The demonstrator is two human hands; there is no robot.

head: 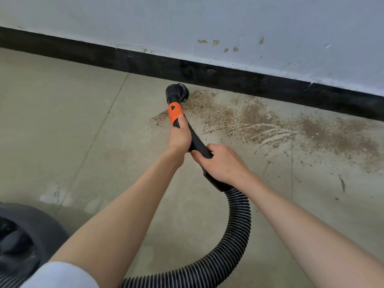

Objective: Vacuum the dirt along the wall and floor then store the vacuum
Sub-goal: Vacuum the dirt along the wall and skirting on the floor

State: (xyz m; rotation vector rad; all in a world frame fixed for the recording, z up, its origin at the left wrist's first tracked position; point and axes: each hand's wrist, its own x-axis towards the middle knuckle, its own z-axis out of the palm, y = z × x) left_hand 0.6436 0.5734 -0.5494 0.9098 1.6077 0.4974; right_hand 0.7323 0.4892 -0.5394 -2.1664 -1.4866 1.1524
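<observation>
The brush nozzle sits on the floor right at the foot of the black skirting board, at the left end of a wide scatter of brown dirt that runs off to the right along the wall. The left hand is wrapped around the rigid black handle just below its orange collar, fingers curled tight together. The right hand grips lower down, where the handle meets the ribbed hose, fingers also closed round it.

To do this stroke well, the person would likely keep the nozzle flat against the floor and draw it slowly rightward along the skirting, overlapping passes so the fine grit lifts rather than scatters. The streaked patches suggest some dirt clings and may need a second pass.

The dirt looks dry and sandy with small clumps. The floor is smooth, pale tile with thin joints; the wall is matte, chipped and spotted. The hose is flexible, corrugated, looping back toward the dark, rounded vacuum body at lower left.
</observation>
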